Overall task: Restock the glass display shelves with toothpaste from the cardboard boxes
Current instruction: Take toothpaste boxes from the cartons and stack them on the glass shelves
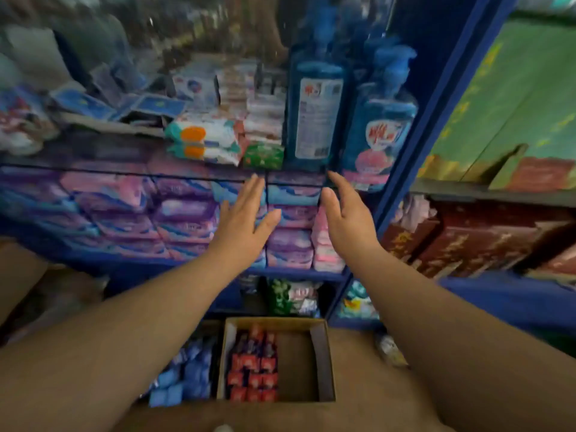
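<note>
Left hand (243, 221) raised flat, fingers straight, gripping nothing, before the stacked packs (187, 213) under the glass shelf (124, 172). Right hand (346, 213) just right of it, likewise released and empty. Toothpaste cartons (254, 369) down and near, seemingly end-up in the left half of the cardboard box (322, 363), between both forearms; probably marginally closer to the left.

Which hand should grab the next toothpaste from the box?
The left hand, probably: both are empty, but the toothpaste fills the left half of the box, nearer it than the right hand.
</note>
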